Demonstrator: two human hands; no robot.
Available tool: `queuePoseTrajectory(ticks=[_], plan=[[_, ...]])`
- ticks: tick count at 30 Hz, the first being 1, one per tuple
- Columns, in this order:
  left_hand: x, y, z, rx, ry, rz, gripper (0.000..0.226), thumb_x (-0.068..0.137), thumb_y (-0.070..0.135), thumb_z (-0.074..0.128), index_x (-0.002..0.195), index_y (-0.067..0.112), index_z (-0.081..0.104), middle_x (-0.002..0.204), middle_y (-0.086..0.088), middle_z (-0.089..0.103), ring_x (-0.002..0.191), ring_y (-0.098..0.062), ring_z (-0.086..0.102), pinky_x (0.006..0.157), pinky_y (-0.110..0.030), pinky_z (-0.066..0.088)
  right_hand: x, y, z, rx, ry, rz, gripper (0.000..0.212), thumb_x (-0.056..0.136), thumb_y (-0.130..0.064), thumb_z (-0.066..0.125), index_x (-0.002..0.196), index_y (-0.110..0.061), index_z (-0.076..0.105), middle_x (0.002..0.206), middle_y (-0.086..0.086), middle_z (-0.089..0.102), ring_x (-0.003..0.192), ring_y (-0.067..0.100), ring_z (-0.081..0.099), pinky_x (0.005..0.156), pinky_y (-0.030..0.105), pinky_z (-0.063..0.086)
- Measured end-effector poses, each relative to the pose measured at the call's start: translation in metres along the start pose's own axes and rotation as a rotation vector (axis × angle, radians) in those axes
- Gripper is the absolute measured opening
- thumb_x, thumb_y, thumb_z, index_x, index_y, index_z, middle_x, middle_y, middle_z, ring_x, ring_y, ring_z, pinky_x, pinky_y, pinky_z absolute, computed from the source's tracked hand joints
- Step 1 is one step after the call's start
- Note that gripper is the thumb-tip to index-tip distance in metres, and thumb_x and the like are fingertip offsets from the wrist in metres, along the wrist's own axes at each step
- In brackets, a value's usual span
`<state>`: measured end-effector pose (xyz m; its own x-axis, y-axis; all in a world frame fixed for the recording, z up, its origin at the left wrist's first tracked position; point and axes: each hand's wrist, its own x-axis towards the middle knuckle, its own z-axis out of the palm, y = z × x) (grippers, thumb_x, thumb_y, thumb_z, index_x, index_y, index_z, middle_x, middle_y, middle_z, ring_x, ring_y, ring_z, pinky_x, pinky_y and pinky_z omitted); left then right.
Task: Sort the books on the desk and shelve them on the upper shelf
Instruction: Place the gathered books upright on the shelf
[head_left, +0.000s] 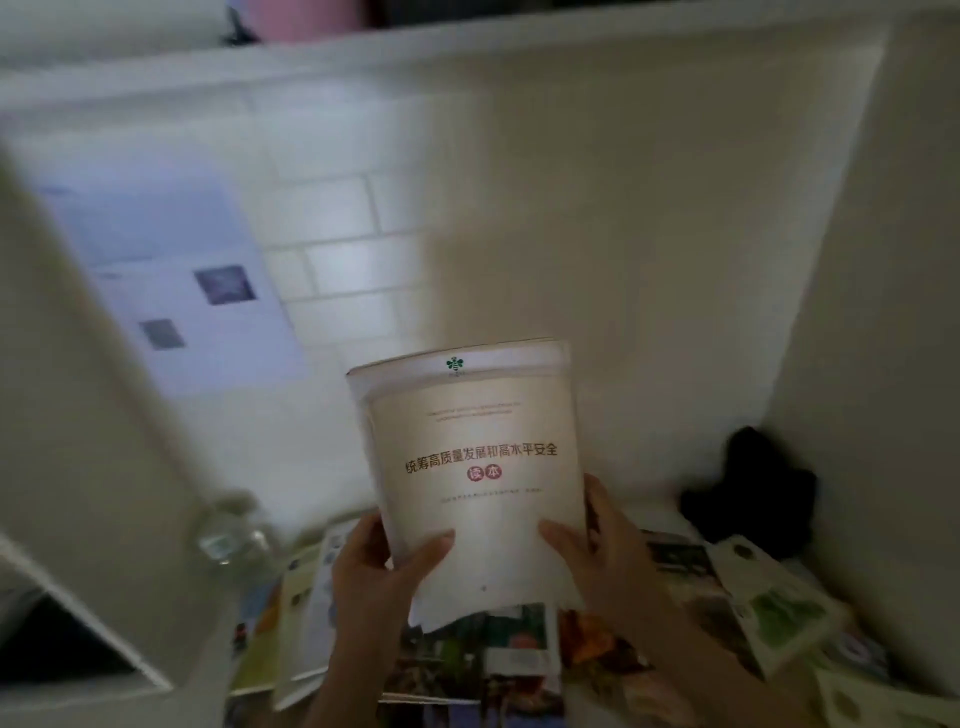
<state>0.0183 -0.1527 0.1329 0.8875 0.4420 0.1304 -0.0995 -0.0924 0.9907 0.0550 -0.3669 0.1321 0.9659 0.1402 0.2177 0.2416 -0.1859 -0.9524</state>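
Observation:
I hold a small stack of books upright above the desk; the front one is a cream book (475, 467) with red-brown Chinese title, and a white-covered book with a green logo shows behind it. My left hand (384, 566) grips the stack's lower left edge, thumb across the cover. My right hand (597, 545) grips the lower right edge, thumb on the cover too. Several colourful books and magazines (478, 654) lie spread on the desk beneath. The upper shelf (467, 47) runs across the top of the view.
A clear glass bottle (234, 535) stands at the left of the desk. A black object (748, 488) sits in the back right corner. White cabinet sides rise left and right. A printed sheet (171, 280) hangs on the tiled wall. A pink object (311, 18) sits on the shelf.

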Motion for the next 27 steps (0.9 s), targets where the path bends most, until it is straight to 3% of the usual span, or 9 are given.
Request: queuePoseTrajectory(ticks=[5,9,12,15,19,22,24,27], plan=[[-0.038,0.074,-0.14,0.07,0.313,0.198,0.047,0.059,0.012,0.09,0.097,0.025,0.065,0.095,0.0,0.073,0.087,-0.02,0.07,0.066,-0.035,0.058,-0.003,-0.099,0.112,0.027,-0.294,-0.259,0.034,0.093,-0.029,0.059,0.122,-0.04,0.044,0.113,-0.023,0.06,0.1,-0.008,0.061,0.085,0.017,0.055],[-0.067,0.14,-0.229,0.095,0.555,0.357,0.049,0.059,0.002,0.089,0.098,0.022,0.067,0.094,-0.001,0.073,0.088,-0.02,0.07,0.066,-0.025,0.056,-0.013,-0.188,0.179,0.163,-0.443,-0.395,0.034,0.092,-0.02,0.063,0.118,-0.038,0.049,0.112,-0.02,0.066,0.098,-0.009,0.062,0.083,0.014,0.053],[-0.075,0.195,-0.274,0.092,0.659,0.464,0.051,0.057,0.004,0.087,0.1,0.023,0.068,0.095,0.0,0.075,0.088,-0.018,0.071,0.073,-0.037,0.058,-0.01,-0.256,0.216,0.203,-0.493,-0.546,0.039,0.091,-0.015,0.064,0.126,-0.029,0.051,0.118,-0.015,0.067,0.102,-0.006,0.063,0.08,0.009,0.05],[-0.064,0.249,-0.309,0.082,0.71,0.594,0.048,0.059,0.0,0.084,0.099,0.021,0.068,0.093,-0.001,0.075,0.086,-0.02,0.072,0.072,-0.04,0.059,0.009,-0.325,0.248,0.189,-0.484,-0.68,0.042,0.091,-0.017,0.065,0.128,-0.027,0.049,0.123,-0.009,0.06,0.103,-0.003,0.063,0.079,0.011,0.051],[-0.02,0.321,-0.353,0.115,0.665,0.719,0.048,0.062,0.012,0.084,0.104,0.024,0.064,0.098,0.005,0.073,0.088,-0.014,0.071,0.07,-0.036,0.06,0.056,-0.417,0.281,0.148,-0.368,-0.825,0.041,0.087,-0.022,0.071,0.124,-0.022,0.056,0.116,-0.002,0.064,0.099,0.003,0.064,0.081,0.015,0.051],[0.034,0.365,-0.388,0.172,0.662,0.759,0.061,0.058,0.028,0.086,0.114,0.022,0.06,0.105,0.005,0.069,0.092,-0.015,0.069,0.069,-0.034,0.06,0.099,-0.474,0.303,0.076,-0.297,-0.825,0.035,0.084,-0.022,0.073,0.116,-0.019,0.061,0.105,-0.008,0.068,0.08,-0.009,0.061,0.066,0.003,0.044],[0.073,0.384,-0.412,0.226,0.67,0.783,0.066,0.056,0.037,0.087,0.114,0.026,0.059,0.103,0.007,0.067,0.09,-0.015,0.068,0.067,-0.036,0.061,0.128,-0.501,0.324,0.03,-0.255,-0.804,0.034,0.083,-0.023,0.073,0.115,-0.019,0.06,0.102,-0.008,0.068,0.078,-0.007,0.061,0.063,0.006,0.044],[0.126,0.399,-0.443,0.284,0.674,0.792,0.061,0.059,0.04,0.087,0.111,0.03,0.057,0.099,0.009,0.066,0.088,-0.017,0.067,0.067,-0.041,0.061,0.167,-0.524,0.365,0.016,-0.239,-0.741,0.039,0.084,-0.022,0.073,0.12,-0.018,0.058,0.107,-0.005,0.067,0.091,0.011,0.064,0.071,0.021,0.046]])
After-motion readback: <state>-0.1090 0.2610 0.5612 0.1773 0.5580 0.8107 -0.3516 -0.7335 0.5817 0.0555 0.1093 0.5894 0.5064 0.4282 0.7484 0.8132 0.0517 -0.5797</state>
